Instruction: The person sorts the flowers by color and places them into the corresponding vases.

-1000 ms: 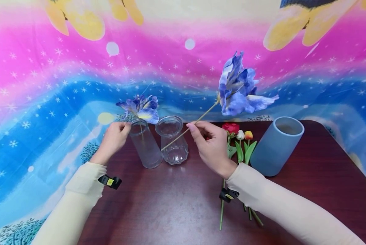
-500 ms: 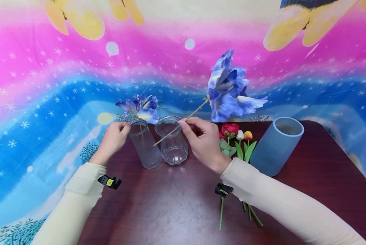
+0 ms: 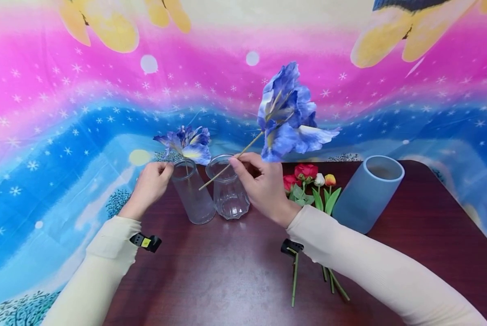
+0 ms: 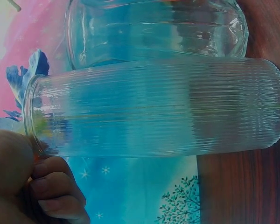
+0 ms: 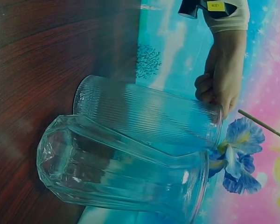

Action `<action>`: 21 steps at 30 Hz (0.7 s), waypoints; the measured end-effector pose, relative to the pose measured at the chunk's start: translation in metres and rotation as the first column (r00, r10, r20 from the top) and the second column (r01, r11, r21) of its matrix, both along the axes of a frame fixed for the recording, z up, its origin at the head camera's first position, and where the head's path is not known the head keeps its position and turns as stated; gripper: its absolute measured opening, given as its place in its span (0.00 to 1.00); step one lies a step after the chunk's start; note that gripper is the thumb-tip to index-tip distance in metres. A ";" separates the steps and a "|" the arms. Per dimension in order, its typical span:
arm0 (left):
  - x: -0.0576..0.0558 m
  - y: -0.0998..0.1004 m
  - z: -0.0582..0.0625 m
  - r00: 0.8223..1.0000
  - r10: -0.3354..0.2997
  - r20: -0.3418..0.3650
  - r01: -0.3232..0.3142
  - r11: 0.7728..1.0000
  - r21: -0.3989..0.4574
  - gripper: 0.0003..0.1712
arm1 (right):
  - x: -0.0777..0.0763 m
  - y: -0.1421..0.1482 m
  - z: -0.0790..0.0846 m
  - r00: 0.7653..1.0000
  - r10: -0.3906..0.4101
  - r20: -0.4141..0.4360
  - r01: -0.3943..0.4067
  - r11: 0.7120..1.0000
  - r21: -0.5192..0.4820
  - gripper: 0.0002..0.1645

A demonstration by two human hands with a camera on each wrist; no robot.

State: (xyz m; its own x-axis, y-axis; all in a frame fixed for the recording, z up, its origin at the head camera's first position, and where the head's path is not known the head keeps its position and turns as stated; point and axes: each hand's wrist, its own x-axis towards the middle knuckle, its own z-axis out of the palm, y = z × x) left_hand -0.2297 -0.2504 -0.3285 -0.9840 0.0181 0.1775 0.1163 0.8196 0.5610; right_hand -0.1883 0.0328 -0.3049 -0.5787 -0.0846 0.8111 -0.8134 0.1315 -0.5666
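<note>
My left hand point(image 3: 150, 184) pinches the rim of a tall ribbed glass vase point(image 3: 196, 203) on the table. One blue artificial iris point(image 3: 190, 141) stands in that vase, its bloom just above the rim; the stem shows through the ribs in the left wrist view. My right hand point(image 3: 263, 186) holds a second blue iris point(image 3: 286, 115) by its stem, between thumb and fingers. This flower tilts, bloom up to the right, and the bare stem end point(image 5: 249, 116) points down left, toward the ribbed vase. Behind the stem, a clear faceted glass vase point(image 3: 232, 201) stands right beside the ribbed one.
Red roses point(image 3: 306, 171), a white tulip point(image 3: 319, 180) and an orange-yellow tulip point(image 3: 330, 180) lie on the dark wooden table point(image 3: 227, 271), partly behind my right forearm. A blue-grey vase point(image 3: 365, 199) stands at the right. A printed cloth point(image 3: 104, 90) hangs behind the table.
My right hand has moved left with the held iris, bringing the stem end up and across in front of the ribbed vase. The left hand has stayed at the vase rim.
</note>
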 end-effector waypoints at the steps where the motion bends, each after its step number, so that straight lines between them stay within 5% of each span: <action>1: 0.000 0.000 0.000 1.000 0.000 0.001 0.000 1.000 0.000 0.29 | 0.000 -0.001 0.000 1.000 -0.001 -0.003 0.001 1.000 0.004 0.05; 21: 0.001 0.001 0.002 1.000 0.002 0.007 -0.002 1.000 0.002 0.30 | -0.006 -0.010 0.008 1.000 -0.024 0.016 0.023 0.996 0.086 0.07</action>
State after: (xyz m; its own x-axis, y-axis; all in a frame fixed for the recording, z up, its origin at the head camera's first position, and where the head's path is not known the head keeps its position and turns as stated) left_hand -0.2283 -0.2491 -0.3268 -0.9851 0.0155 0.1711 0.1107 0.8187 0.5634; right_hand -0.1940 0.0225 -0.2968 -0.5952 -0.1393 0.7914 -0.7997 0.1990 -0.5665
